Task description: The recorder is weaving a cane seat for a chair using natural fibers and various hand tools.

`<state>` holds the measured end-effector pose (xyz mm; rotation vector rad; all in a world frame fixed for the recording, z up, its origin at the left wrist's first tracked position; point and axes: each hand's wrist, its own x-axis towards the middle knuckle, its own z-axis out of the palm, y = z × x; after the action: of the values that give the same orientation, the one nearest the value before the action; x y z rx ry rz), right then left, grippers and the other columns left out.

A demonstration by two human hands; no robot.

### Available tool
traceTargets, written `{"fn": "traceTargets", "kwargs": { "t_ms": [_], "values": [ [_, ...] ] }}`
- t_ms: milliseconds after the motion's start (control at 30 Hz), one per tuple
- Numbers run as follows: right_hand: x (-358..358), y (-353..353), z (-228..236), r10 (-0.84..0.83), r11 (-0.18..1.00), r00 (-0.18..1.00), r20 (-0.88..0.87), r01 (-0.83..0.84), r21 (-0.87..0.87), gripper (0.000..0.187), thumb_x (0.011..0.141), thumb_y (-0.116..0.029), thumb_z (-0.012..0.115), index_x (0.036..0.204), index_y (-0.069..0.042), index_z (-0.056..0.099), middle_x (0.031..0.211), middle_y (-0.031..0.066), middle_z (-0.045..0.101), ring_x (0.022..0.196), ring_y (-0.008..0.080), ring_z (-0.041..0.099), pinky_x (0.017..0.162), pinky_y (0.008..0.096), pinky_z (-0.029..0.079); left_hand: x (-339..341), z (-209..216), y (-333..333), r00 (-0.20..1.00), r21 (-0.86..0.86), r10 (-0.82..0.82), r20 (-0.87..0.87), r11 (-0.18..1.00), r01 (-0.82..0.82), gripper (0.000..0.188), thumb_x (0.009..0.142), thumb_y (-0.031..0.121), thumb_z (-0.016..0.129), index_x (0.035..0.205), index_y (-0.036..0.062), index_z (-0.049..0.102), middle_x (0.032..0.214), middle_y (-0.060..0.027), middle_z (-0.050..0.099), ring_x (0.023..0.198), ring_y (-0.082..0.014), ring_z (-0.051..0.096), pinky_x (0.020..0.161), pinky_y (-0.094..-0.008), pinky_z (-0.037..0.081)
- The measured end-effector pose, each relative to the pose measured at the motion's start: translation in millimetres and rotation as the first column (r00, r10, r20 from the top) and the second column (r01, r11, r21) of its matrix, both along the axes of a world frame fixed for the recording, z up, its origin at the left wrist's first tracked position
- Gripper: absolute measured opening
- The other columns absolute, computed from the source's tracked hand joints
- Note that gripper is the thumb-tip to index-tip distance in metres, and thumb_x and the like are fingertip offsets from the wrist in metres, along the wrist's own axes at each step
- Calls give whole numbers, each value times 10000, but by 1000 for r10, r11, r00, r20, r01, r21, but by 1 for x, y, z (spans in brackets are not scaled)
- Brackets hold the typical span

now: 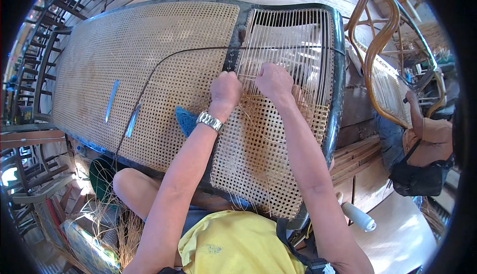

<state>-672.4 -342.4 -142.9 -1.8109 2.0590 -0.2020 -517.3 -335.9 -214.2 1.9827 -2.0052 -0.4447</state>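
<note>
A dark wooden frame [341,90] carries two cane panels. Over the long left panel [149,65] the open-hole weave is complete. The smaller right panel [258,159] is woven in its near part, while bare parallel strands [298,33] span its far part. My left hand [226,92], with a watch on the wrist, is closed above the bar between the panels. Just right of it, my right hand [276,81] is closed over the bare strands. Whatever the fingers pinch is hidden. Loose thin cane ends [246,107] stick out of the weave below my hands.
A black cord [169,55] curves across both panels. A blue cloth-like bundle [186,121] and blue plastic strips [112,101] lie on the left panel. At right are a curved rattan frame [382,35], a white cylinder [358,217] and another person [430,139]. Loose cane [130,234] lies lower left.
</note>
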Motion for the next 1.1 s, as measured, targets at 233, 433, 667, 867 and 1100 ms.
{"fn": "traceTargets", "kwargs": {
  "t_ms": [233,433,667,867,1100],
  "values": [
    [0,-2,-7,-11,1000,1000,-11,11,9,158,822,-147,636,897,-64,747,923,181,748,921,365,719,840,476,557,-13,-4,7,993,35,87,-74,996,-84,229,933,180,634,1061,-9,632,1035,-233,686,919,-412,711,799,-488,587],
    [17,1,-19,66,992,996,-52,-71,-100,168,864,-162,675,921,-23,750,943,196,751,912,362,744,785,474,588,12,-12,-10,926,43,104,-364,995,-94,221,932,205,641,1090,57,688,876,-215,730,847,-399,721,766,-486,572],
    [28,9,-19,74,992,997,-38,-77,-95,226,895,-273,685,956,-63,739,923,173,735,937,347,715,839,482,559,24,13,-18,976,98,-113,-189,986,133,182,934,206,706,1102,143,740,1117,-174,663,1036,-376,672,874,-494,551],
    [45,-2,-16,140,990,979,-148,-133,55,217,844,-242,728,967,-66,753,1016,156,751,981,345,724,875,489,557,46,2,-22,976,65,-216,-8,974,216,139,948,175,671,1033,65,680,1098,-169,621,1040,-370,644,889,-471,536],
    [33,0,-24,167,985,964,-205,-155,76,202,878,-158,653,1043,-97,754,1059,149,739,1057,334,681,1046,547,437,210,44,-29,947,-73,-247,205,961,267,114,960,61,542,1026,26,627,1056,-179,641,1016,-384,629,912,-464,528]
  ]
}}
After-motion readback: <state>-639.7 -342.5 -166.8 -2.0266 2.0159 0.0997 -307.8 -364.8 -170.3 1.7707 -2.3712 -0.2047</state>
